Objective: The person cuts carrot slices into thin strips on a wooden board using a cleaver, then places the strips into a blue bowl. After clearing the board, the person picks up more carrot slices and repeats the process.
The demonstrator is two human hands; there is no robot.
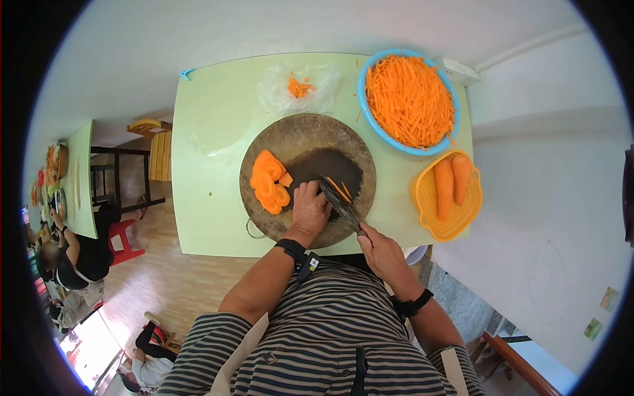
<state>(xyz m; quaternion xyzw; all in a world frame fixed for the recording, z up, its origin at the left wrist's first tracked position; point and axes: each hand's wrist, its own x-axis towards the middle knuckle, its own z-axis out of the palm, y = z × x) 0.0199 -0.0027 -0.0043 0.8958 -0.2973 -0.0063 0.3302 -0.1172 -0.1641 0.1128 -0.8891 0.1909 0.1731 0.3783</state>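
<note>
A round, dark-stained cutting board (307,129) lies near the middle of the pale green table. On its left part is a pile of orange carrot slices (267,181). My left hand (310,210) rests on the board with fingers bent and pressed together, right beside the blade; whatever lies under the fingertips is hidden. My right hand (382,251) grips the handle of a dark knife (340,203), whose blade points up and left over the board. A few thin carrot strips (342,190) lie along the blade's right side.
A blue basin (362,99) heaped with shredded carrot stands at the back right. Below it, a yellow basket (426,218) holds two whole carrots (444,190). A clear plastic bag (271,89) with carrot bits lies behind the board. Other people sit at the far left.
</note>
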